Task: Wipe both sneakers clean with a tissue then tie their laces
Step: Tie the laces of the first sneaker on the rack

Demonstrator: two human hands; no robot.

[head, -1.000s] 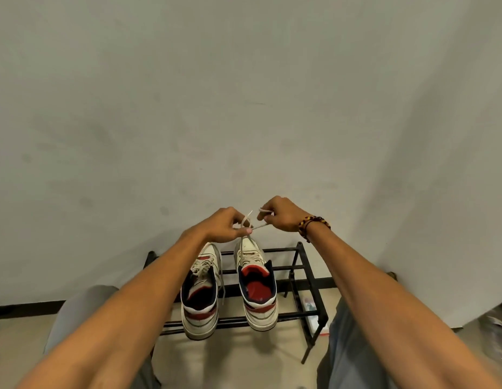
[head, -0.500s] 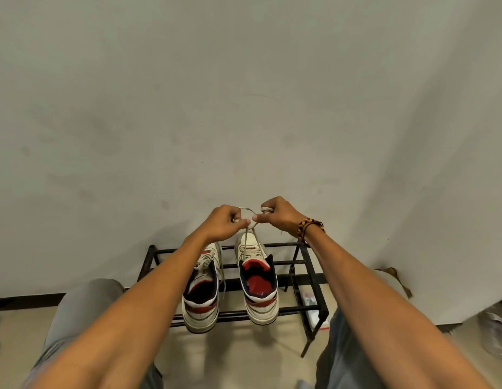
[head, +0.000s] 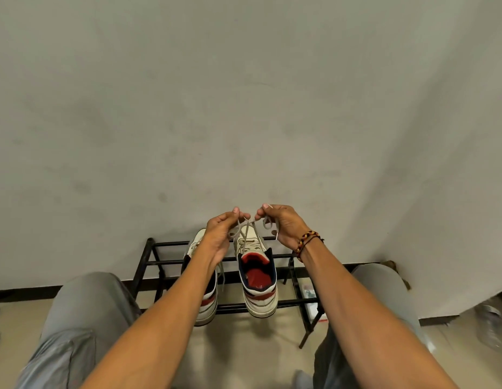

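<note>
Your fingers (head: 236, 211) on the left hand (head: 220, 231) are curled and pinch one strand of the lace (head: 245, 227); those on the right hand (head: 282, 224) pinch a loop of the same lace, with its tip hanging below the palm. Both hands are raised above the toe of the right sneaker (head: 257, 276), and the strands cross between them. This sneaker stands on the black shoe rack (head: 160, 262) with its heel toward you. The left sneaker (head: 209, 301) stands just beside it on the same rack, partly hidden by your left forearm, one lace end hanging loose. A beaded bracelet (head: 307, 240) circles your right wrist
</note>
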